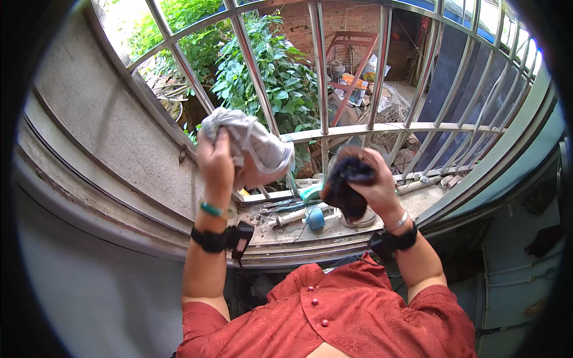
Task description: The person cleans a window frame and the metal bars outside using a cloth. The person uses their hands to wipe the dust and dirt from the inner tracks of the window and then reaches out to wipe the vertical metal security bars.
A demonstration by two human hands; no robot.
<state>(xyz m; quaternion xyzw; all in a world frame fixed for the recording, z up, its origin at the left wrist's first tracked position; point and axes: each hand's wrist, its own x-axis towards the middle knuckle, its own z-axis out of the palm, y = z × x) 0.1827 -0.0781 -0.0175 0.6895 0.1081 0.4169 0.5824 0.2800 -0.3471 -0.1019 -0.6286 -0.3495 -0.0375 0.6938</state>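
Both my hands are raised in front of a barred window, each gripping something soft. My left hand [216, 162] is closed on a pale grey cloth [256, 143], bunched up, with thin strap-like bands across it; motion blurs its far side, and I cannot make out its exact kind. In my right hand [381, 190] is a dark cloth [351, 182], nearly black with brownish parts, crumpled and hanging down below the fingers. Some of those fingers are hidden behind it. The two cloths are apart from each other.
Metal window bars [322, 77] stand just beyond my hands. On the dusty sill [262, 232] lie a blue cup-shaped thing [314, 218], a pale rod [292, 216] and a green-and-white object [310, 192]. Outside are leafy plants [262, 77] and a red metal frame [358, 77].
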